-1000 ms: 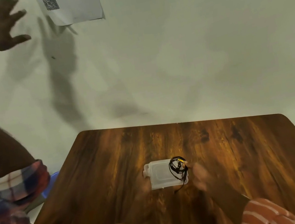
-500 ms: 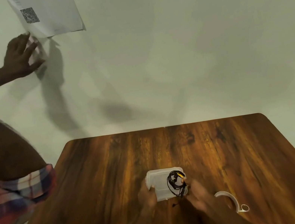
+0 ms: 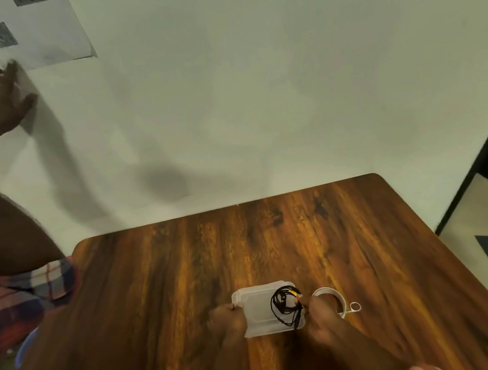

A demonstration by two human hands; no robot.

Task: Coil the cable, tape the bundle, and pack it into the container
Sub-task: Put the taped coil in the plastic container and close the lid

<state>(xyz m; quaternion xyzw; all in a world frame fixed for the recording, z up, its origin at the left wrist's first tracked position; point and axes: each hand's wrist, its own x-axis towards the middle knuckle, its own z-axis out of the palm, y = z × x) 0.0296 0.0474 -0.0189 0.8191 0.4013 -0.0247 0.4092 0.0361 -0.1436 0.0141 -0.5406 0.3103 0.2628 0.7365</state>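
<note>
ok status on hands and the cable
Left hand grips container edge. Right hand pinches coiled cable over it. Tape roll beside, nothing blocking.

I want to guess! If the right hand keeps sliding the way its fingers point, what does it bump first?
Probably the coiled black cable: the right hand points up-left at it, fingertips already touching, with the clear container underneath.

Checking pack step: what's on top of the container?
The coiled black cable lies on the container, right hand pinching it, left hand at the edge. Contents beneath can't be seen.
</note>
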